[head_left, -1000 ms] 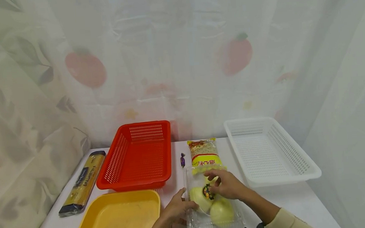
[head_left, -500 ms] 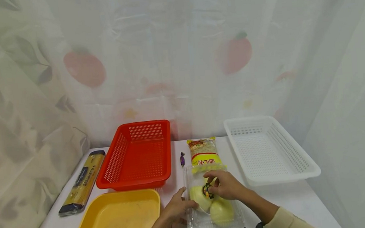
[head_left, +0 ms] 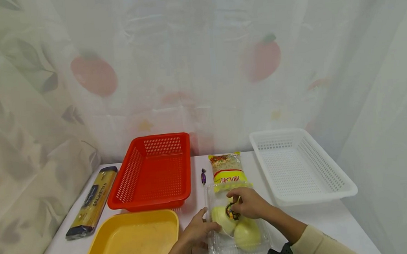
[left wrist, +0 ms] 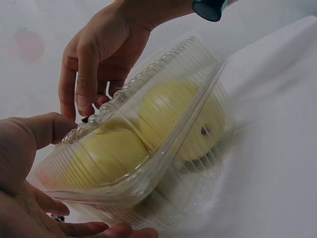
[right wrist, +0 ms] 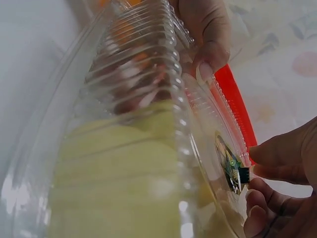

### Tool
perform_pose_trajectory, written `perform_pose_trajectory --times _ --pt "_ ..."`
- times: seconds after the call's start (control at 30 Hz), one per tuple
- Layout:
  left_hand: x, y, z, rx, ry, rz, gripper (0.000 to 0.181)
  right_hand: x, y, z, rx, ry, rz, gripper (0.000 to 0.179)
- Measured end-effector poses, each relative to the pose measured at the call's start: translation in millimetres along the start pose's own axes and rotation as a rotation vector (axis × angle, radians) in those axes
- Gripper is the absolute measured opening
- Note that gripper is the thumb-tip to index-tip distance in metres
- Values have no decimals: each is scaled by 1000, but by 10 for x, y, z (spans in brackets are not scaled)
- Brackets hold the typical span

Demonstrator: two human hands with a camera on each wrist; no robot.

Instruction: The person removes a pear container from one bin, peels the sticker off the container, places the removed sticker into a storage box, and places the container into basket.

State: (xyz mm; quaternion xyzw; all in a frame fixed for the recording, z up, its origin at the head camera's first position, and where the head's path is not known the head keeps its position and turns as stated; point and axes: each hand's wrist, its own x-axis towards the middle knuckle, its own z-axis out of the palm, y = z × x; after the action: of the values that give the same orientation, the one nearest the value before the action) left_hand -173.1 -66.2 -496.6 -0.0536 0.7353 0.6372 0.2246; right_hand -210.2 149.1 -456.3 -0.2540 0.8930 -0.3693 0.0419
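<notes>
On table [head_left: 332, 222], close by: clear plastic box [head_left: 226, 245], pale yellow fruits [head_left: 247, 235] inside. Left grip [head_left: 197, 230] clasps box edge; right grip [head_left: 250, 204] pinches dark tab [right wrist: 244, 175] of round label [head_left: 232, 211] on top. Step seems label peeling; next move probably calls for steadied box, slow upward pull.

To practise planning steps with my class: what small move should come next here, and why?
Probably a gentle pull by the right hand to peel up the round label: that hand pinches the dark tab jutting from it, while the left hand grips the clear container, which should keep it steady.
</notes>
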Motion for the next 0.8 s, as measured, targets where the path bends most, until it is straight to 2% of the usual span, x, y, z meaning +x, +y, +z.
perform_pose_trajectory --times 0.27,0.57,0.8 --pt "11 -6 -5 -11 -3 -7 94 15 11 -7 -55 -3 -39 6" --pt "4 -5 0 -23 6 -16 94 17 -3 -22 -50 -5 -62 13" --pt "7 -21 2 -13 8 -11 93 21 44 -44 -22 -4 -82 12"
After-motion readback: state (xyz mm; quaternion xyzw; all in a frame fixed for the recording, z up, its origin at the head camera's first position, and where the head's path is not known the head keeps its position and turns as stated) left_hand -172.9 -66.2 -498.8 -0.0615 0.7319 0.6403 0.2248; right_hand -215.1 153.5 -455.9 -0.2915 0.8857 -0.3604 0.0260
